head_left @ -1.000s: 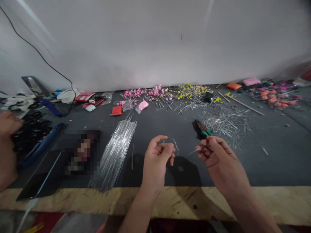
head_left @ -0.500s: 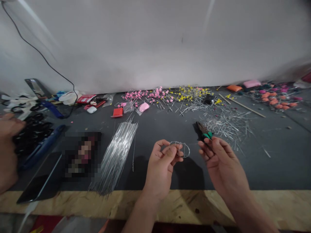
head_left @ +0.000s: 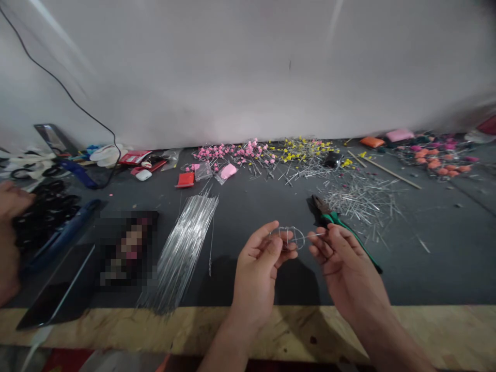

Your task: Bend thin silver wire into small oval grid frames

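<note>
My left hand [head_left: 260, 261] pinches a thin silver wire [head_left: 289, 236] bent into small loops, held just above the dark mat [head_left: 248, 201]. My right hand [head_left: 343, 258] is closed on the straight free end of the same wire, close to the left hand. Green-handled pliers [head_left: 341, 223] lie on the mat just behind and beside my right hand. A bundle of straight silver wires [head_left: 186, 245] lies to the left of my hands.
Cut wire pieces [head_left: 360, 199] and pink and yellow beaded pins [head_left: 263, 150] litter the back. Orange and pink beads [head_left: 434, 155] sit far right. Another person's hand [head_left: 10, 227] rests at the left edge near black rings [head_left: 46, 206] and a blue tool [head_left: 62, 232]. The wooden table edge [head_left: 248, 325] runs in front.
My right hand has left the pliers lying on the mat and moved toward the left hand, gripping the wire's end. The wire has been bent into more loops.
</note>
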{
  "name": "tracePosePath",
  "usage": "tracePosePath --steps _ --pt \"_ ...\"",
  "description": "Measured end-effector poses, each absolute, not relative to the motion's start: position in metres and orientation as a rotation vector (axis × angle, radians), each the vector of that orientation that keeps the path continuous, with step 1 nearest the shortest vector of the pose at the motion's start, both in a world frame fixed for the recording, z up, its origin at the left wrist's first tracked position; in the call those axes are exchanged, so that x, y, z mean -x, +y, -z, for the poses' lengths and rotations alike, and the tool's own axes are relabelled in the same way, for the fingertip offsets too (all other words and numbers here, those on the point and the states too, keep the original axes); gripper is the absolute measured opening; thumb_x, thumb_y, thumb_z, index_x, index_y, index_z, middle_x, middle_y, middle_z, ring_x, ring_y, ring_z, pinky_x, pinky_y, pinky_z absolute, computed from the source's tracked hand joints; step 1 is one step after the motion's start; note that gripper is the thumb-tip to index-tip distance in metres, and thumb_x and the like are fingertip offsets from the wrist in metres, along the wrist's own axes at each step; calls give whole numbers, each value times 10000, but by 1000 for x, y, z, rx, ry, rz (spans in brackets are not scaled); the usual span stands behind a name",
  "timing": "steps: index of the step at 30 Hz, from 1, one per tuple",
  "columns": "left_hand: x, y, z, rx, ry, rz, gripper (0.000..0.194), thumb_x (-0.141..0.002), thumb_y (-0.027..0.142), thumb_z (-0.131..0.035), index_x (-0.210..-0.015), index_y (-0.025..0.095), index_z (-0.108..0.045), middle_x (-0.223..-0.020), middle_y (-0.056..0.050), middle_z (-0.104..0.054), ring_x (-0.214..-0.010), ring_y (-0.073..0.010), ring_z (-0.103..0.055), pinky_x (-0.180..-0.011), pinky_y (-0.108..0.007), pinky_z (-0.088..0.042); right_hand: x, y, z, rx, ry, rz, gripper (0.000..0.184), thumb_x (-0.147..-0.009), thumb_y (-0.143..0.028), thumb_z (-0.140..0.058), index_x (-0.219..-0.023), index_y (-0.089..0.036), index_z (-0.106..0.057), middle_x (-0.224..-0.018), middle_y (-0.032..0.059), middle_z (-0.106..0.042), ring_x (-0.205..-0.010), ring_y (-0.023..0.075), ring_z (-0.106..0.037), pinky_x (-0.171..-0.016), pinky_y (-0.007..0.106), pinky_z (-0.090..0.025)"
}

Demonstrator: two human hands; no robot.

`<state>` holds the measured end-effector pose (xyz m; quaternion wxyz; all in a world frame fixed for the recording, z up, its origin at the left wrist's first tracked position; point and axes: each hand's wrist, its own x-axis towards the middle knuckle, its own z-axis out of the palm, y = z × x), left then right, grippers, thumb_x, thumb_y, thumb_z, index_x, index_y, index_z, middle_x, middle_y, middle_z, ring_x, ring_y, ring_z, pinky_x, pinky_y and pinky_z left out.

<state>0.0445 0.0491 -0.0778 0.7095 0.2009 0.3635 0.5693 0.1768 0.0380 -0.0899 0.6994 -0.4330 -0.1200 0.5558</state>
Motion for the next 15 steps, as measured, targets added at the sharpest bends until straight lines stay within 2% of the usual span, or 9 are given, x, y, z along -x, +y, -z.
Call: tracePosePath --steps 5,15 --pt "-41 49 74 -431 787 -1277 209 -771 115 -672 -975 161 -687 -848 -50 -744 -730 -137 -689 -674 -253 -561 -188 42 91 954 -247 -1130 103 -763 -284 -756 -800 -244 -669 -797 -50 -721 -776 100 -708 -667 181 -566" --pt "-43 46 80 -523 887 -1255 241 -808 129 -642 -1040 178 -686 -919 -56 -743 -779 -140 -691 -728 -261 -562 -175 38 89 981 -204 -1211 119 -748 -284 -766 -801 -232 -673 -799 -36 -720 -733 96 -701 -640 168 -576"
